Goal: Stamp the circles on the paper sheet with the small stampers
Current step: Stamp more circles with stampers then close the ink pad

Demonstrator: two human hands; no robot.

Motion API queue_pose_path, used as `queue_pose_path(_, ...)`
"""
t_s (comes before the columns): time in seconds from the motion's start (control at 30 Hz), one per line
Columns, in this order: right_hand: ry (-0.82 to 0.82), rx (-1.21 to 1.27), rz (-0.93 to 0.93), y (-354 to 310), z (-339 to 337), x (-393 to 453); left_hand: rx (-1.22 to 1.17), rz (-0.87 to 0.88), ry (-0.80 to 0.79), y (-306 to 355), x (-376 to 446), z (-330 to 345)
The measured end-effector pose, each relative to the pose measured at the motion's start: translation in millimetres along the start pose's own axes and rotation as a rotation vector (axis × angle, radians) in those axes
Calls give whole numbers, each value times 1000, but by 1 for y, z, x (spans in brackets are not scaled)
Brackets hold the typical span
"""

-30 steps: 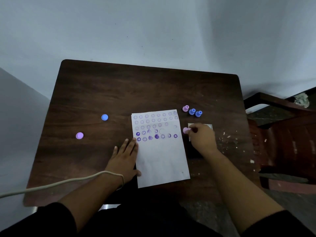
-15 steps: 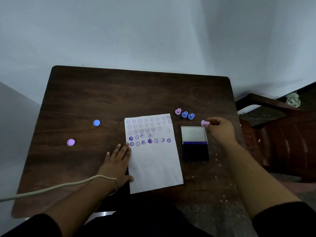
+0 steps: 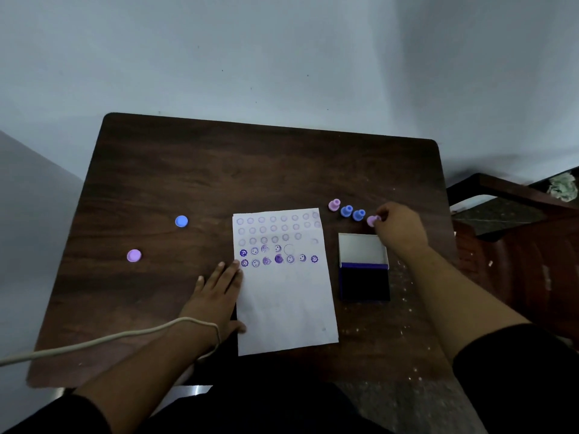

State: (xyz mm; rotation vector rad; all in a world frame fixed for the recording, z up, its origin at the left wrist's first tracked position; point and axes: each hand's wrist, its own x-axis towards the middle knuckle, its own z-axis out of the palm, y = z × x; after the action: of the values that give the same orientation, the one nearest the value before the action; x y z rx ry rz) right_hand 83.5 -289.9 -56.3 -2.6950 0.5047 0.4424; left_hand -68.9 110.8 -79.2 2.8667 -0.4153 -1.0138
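Beside the blue stampers, pink stamper seemingly within right hand fingertip grip.

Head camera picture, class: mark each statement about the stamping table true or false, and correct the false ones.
1. The right hand pinches a pink stamper. True.
2. The left hand holds a blue stamper. False: it lies flat at the paper sheet's left edge, holding nothing.
3. The ink pad lies right of the sheet, lid open. True.
4. Every row of circles is darkly stamped. False: only the nearest two rows show dark stamps.
5. Two round caps lie left of the sheet. True.
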Motion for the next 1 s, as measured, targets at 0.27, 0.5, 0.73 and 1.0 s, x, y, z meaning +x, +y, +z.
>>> queue_pose_path(0.27, -16, -60, -28, 3, 10, 10, -1, 9, 1, 0, -2, -1)
queue_pose_path(0.5, -1, -56, -42, 5, 15, 14, -2, 14, 16, -1, -1, 1)
queue_pose_path(0.73, 22, 8, -39, 10, 9, 0, -20, 16, 28, -3, 1, 6)
queue_pose_path(1.0, 35, 102, 37, 22, -3, -58, -36, 30, 39, -5, 1, 7)
